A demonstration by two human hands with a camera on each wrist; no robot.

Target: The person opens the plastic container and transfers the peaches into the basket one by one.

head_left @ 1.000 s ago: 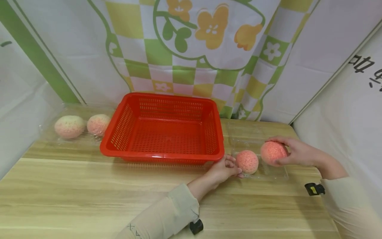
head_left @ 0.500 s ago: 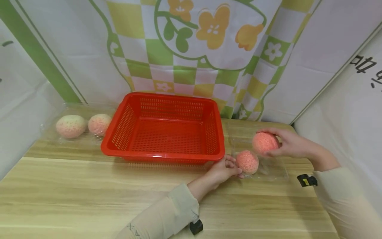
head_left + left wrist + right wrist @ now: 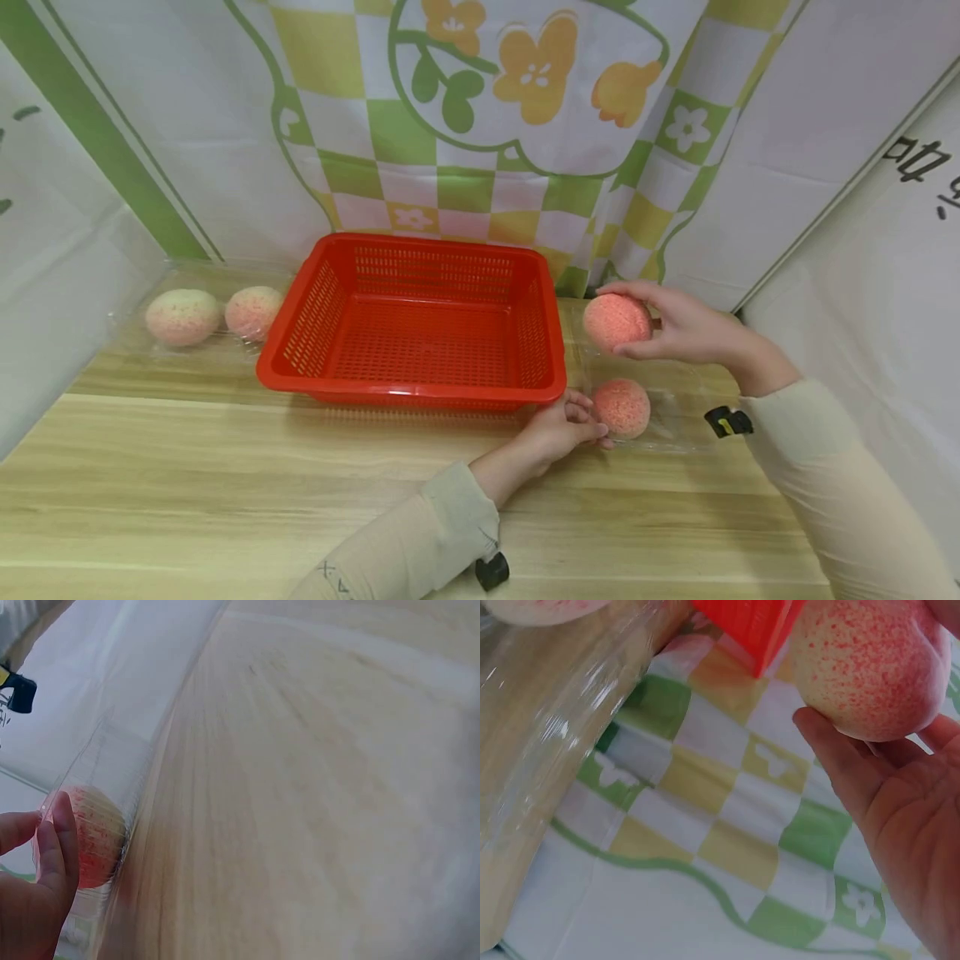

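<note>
My right hand point(image 3: 693, 327) holds a pink speckled peach point(image 3: 617, 323) between thumb and fingers, raised beside the basket's right wall. In the right wrist view the peach point(image 3: 870, 667) shows a pale yellow side with red specks. A second peach point(image 3: 622, 408) sits in a clear plastic box point(image 3: 686, 421) on the table. The thumb and fingers of my left hand point(image 3: 555, 433) pinch the near left edge of that box, close to the basket's front corner. The left wrist view shows the box's clear wall point(image 3: 112, 750) around the peach point(image 3: 99, 836).
A red plastic basket point(image 3: 408, 390) with perforated walls stands mid-table, nothing inside it. To its left another clear box point(image 3: 127, 337) holds two peaches, a paler one point(image 3: 183, 317) and a pinker one point(image 3: 253, 313). A checked floral curtain point(image 3: 465, 187) hangs behind.
My right hand has carried the peach leftward and away from me, from over the clear box's right side to near the basket's right wall. The left hand has stayed in place.
</note>
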